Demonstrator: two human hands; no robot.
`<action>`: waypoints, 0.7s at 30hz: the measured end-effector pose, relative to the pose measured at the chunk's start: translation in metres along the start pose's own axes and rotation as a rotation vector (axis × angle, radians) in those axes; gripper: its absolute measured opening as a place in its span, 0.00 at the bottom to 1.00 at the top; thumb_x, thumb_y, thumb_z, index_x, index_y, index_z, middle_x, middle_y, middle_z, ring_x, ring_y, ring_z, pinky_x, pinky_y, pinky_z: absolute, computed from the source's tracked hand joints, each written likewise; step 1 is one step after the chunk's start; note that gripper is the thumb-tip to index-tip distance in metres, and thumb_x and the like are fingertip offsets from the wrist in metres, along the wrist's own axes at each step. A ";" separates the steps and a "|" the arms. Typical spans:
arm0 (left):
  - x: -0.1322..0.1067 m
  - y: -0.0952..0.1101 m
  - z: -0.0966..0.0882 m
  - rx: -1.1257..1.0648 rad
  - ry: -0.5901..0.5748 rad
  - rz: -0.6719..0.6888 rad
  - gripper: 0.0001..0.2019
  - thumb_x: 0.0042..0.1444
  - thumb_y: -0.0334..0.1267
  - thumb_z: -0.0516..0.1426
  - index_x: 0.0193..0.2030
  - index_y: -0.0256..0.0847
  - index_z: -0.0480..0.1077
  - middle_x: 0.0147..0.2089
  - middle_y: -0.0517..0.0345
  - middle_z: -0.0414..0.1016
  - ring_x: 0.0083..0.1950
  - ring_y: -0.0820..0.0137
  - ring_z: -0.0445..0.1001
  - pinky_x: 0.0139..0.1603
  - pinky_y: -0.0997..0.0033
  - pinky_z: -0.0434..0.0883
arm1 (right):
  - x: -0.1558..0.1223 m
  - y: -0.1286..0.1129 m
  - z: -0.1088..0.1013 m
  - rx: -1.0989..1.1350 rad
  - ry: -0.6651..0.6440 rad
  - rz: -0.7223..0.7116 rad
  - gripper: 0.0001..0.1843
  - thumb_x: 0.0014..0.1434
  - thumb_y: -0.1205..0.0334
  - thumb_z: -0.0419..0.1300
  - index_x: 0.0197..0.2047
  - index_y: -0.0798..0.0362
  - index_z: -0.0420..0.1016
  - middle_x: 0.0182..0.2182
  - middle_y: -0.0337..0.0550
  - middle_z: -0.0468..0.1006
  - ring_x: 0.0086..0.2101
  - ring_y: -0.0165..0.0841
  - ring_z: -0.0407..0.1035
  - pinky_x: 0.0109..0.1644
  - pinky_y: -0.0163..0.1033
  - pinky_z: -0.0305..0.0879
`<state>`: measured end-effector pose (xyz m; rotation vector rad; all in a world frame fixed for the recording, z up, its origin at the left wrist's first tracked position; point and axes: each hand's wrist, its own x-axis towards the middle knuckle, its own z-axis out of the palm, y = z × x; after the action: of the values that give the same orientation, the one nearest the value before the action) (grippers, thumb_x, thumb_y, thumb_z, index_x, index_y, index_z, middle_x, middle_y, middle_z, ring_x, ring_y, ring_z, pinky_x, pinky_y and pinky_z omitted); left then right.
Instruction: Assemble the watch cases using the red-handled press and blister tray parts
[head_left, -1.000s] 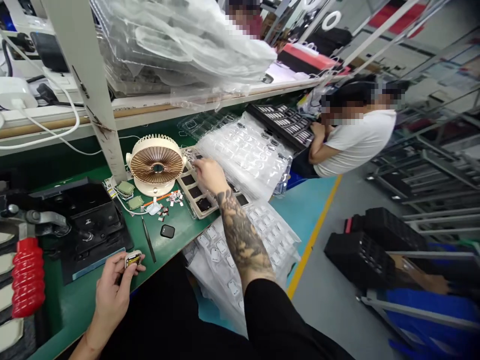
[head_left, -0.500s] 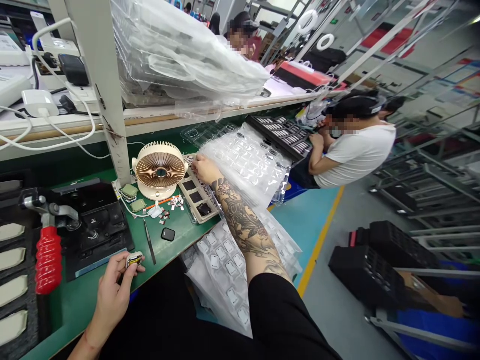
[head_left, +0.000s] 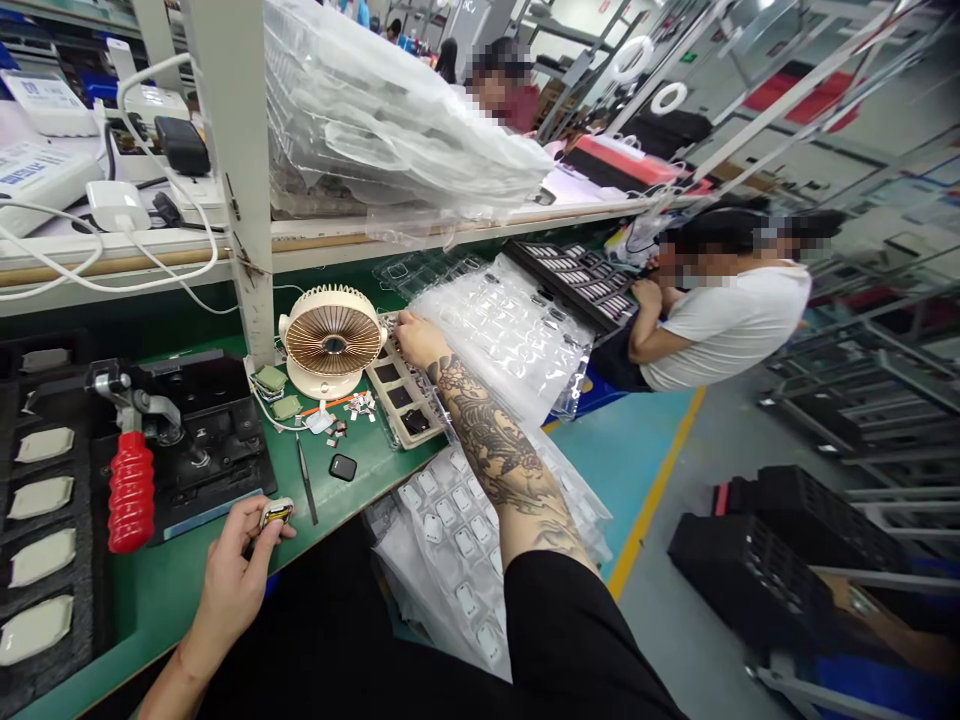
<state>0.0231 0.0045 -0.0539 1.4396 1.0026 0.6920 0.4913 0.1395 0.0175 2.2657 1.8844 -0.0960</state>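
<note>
My left hand (head_left: 244, 555) pinches a small open watch case (head_left: 277, 512) between thumb and fingers, above the bench's front edge. A yellowish part shows inside the case. My right hand (head_left: 420, 338) is stretched out to the far end of a beige compartment box (head_left: 414, 437), its fingers curled down into it. The fan and the hand itself partly hide those fingertips, and what they grip cannot be made out. Between my hands lie black tweezers (head_left: 307, 482), a dark square watch-like piece (head_left: 343, 467) and a scatter of small parts (head_left: 361, 405).
A cream fan (head_left: 334, 345) stands behind the small parts. To the left are a red-handled toggle clamp (head_left: 131, 492) and a black foam tray (head_left: 90, 570) with pale pieces. Clear plastic trays (head_left: 502, 340) lie right of the box. A co-worker (head_left: 739, 320) sits further along the bench.
The whole scene has shifted slightly right in view as my head turned left. Both hands keep nearly the same places, the left still on the watch case, the right still at the box.
</note>
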 end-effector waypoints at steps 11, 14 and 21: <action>-0.001 0.001 -0.004 0.096 -0.004 0.058 0.15 0.74 0.48 0.61 0.60 0.43 0.72 0.45 0.54 0.84 0.44 0.63 0.83 0.52 0.64 0.77 | -0.012 0.012 0.003 0.347 0.168 0.086 0.11 0.67 0.67 0.56 0.43 0.59 0.81 0.46 0.51 0.82 0.46 0.33 0.72 0.58 0.37 0.67; 0.001 0.010 -0.006 0.190 0.033 0.136 0.12 0.72 0.47 0.64 0.53 0.42 0.78 0.40 0.56 0.80 0.37 0.66 0.76 0.43 0.68 0.72 | -0.036 0.007 0.003 0.458 0.265 0.172 0.15 0.70 0.63 0.54 0.49 0.59 0.80 0.44 0.50 0.84 0.42 0.32 0.73 0.55 0.37 0.70; 0.007 0.028 -0.004 0.210 -0.043 0.211 0.07 0.75 0.41 0.63 0.49 0.41 0.81 0.40 0.56 0.77 0.37 0.71 0.70 0.41 0.70 0.66 | -0.139 -0.113 0.023 1.190 0.607 0.097 0.13 0.68 0.52 0.69 0.48 0.52 0.87 0.46 0.45 0.86 0.45 0.29 0.79 0.54 0.36 0.76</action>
<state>0.0281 0.0140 -0.0272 1.7553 0.9189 0.7197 0.3563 0.0198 0.0072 3.4400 2.3602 -0.7807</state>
